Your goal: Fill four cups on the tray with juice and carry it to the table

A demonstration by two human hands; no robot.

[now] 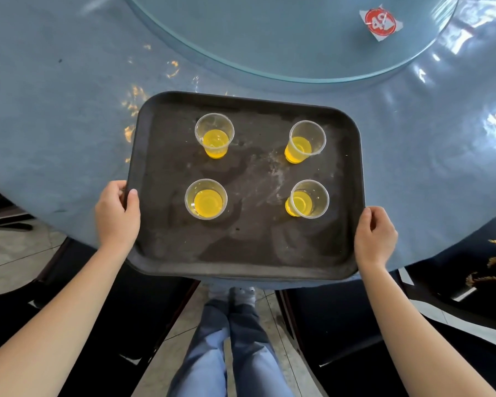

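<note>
Underneath, both hands' fingers are hidden by the tray (241,245); whether it rests on the table (55,110) is unclear. The left hand (116,213) grips its rim at 9 o'clock, thumb on top; the right hand (374,237) grips at 4 o'clock. Four cups (214,133) of juice stand upright on it.

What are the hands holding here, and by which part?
Both hold the tray: the left hand grips its left edge, thumb over the rim, and the right hand grips its right edge.
</note>
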